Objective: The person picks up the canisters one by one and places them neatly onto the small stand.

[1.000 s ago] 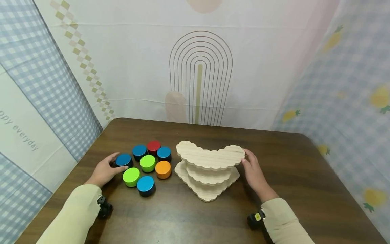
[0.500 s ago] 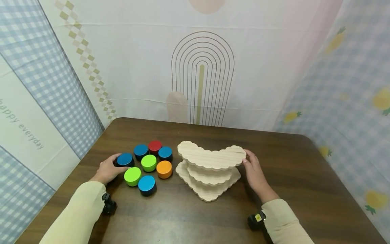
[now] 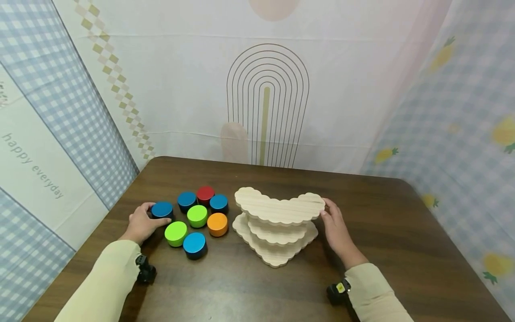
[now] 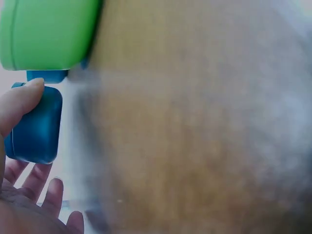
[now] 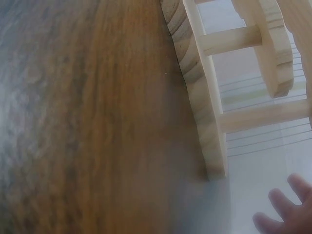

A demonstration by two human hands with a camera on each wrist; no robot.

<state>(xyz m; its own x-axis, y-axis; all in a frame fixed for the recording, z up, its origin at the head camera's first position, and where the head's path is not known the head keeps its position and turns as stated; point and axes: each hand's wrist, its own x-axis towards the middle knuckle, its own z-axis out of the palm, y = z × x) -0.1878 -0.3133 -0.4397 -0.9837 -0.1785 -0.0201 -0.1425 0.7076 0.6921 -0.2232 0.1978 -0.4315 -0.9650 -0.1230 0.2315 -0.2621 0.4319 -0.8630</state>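
Note:
My left hand (image 3: pixel 141 223) pinches a round blue tin (image 3: pixel 162 209) between thumb and fingers, at the left end of a cluster of tins. In the left wrist view the thumb presses one side of that blue tin (image 4: pixel 36 124); the other fingers spread loosely below. A light-green tin (image 3: pixel 175 233) lies just in front of it. Right of the cluster stands a pale wooden tiered stand (image 3: pixel 279 210) with scalloped shelves. My right hand (image 3: pixel 335 223) holds the right end of its top shelf with thumb and fingers. Its lower fingers hang loose in the right wrist view.
Another green tin (image 3: pixel 197 216), an orange tin (image 3: pixel 217 224), a red tin (image 3: pixel 205 195) and several blue tins, one nearest the front (image 3: pixel 195 245), lie close together on the brown table (image 3: pixel 257 290). Wooden posts (image 5: pixel 265 116) join the stand's shelves. A patterned cloth (image 3: pixel 342 89) hangs behind.
The blue tin in my left hand has shifted slightly left, away from its neighbours. My right hand and the wooden stand keep their places; the head view has turned a little.

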